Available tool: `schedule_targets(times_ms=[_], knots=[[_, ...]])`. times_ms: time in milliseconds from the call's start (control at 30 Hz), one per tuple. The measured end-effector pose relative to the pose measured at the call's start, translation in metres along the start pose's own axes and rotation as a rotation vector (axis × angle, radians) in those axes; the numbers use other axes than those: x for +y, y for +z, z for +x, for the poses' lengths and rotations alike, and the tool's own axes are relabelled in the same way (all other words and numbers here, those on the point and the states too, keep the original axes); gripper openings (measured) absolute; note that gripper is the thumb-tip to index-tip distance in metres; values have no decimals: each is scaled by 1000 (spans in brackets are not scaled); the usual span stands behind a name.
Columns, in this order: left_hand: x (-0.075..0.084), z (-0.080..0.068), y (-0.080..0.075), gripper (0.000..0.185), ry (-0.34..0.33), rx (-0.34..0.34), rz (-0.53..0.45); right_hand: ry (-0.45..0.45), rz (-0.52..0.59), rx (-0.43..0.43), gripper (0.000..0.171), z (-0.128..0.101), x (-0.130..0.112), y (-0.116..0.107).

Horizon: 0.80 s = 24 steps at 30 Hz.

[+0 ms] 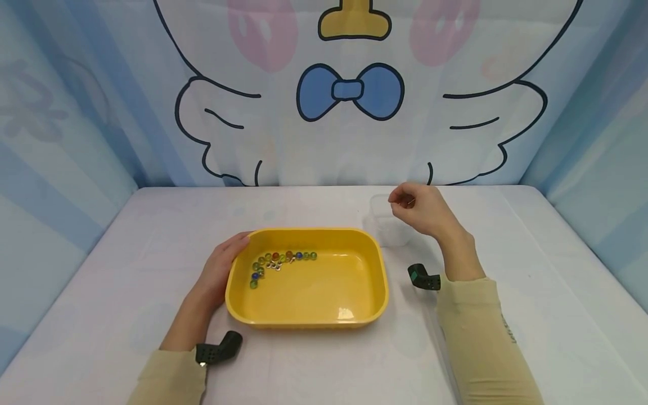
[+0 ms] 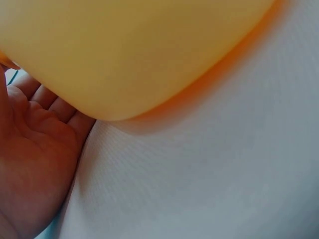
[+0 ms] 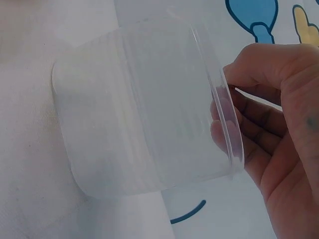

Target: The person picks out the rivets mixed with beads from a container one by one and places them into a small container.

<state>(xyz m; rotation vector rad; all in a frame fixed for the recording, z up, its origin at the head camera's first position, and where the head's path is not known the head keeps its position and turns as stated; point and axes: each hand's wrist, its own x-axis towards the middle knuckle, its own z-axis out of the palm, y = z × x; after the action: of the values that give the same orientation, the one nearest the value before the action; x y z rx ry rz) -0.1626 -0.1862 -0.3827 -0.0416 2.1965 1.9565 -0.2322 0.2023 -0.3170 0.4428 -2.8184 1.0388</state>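
A yellow tray (image 1: 304, 306) sits on the table. In its upper left part, several glass marbles (image 1: 255, 266) line up along the walls beside small silvery trinkets (image 1: 274, 266). My left hand (image 1: 221, 270) lies along the tray's left side with extended fingers, and the left wrist view shows its palm (image 2: 42, 144) against the yellow wall. Behind the tray's right corner stands a clear plastic container (image 3: 134, 114). With fingers bent, my right hand (image 1: 422, 209) is over its mouth, fingertips right at the rim. I cannot tell whether they pinch something small.
A white cloth covers the table (image 1: 314, 371). Behind it hangs a curtain (image 1: 349, 152) printed with a cartoon figure, and blue drapes (image 1: 55, 185) close in the sides. Black wrist cameras (image 1: 219, 350) are worn at both cuffs.
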Motion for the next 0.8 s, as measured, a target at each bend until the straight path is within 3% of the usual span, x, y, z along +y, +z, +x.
schedule_targets(times_ms=[800], knots=[[1, -1, 1, 52, -2, -6, -13, -39, -15, 60, 15, 0, 0, -1]])
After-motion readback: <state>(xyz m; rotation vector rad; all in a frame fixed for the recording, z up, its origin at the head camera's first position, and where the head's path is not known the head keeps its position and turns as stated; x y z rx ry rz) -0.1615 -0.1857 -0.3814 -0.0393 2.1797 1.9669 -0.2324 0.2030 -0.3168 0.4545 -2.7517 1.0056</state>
